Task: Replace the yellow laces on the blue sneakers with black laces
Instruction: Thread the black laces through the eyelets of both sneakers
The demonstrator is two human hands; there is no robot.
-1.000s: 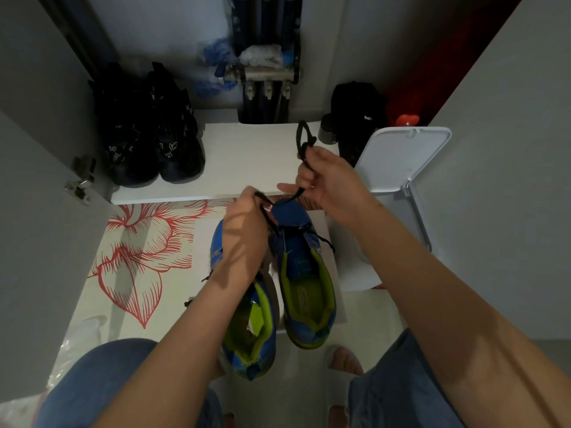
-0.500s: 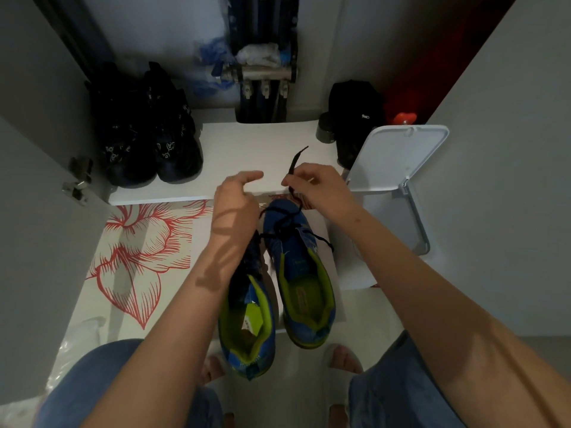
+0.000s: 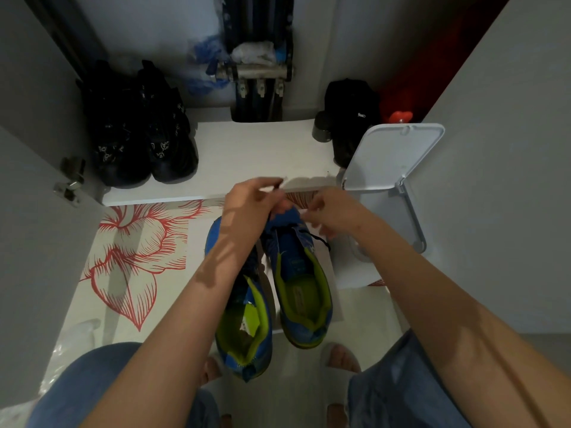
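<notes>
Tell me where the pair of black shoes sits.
In the head view, the pair of black shoes stands at the left end of the white shelf, behind the red flower-patterned mat.

Two blue sneakers with lime-green lining [image 3: 309, 291] sit side by side dead centre, toes at 12 o'clock, heels at 6. The left grip [image 3: 250, 208] hangs over the left toe, thumb and forefinger pinched together on what looks like the tip of the thin black lace [image 3: 319, 239]. That lace crosses the right sneaker's front and loops out toward 3. The right grip [image 3: 335, 213] curls over the right toe, too blurry to tell if it's holding anything. Pair of black shoes [image 3: 145, 134] at 10 on the white shelf [image 3: 247, 149], white hinged plastic lid [image 3: 392, 159] at 2, red flower-print floor covering [image 3: 136, 242] at 9.
</notes>
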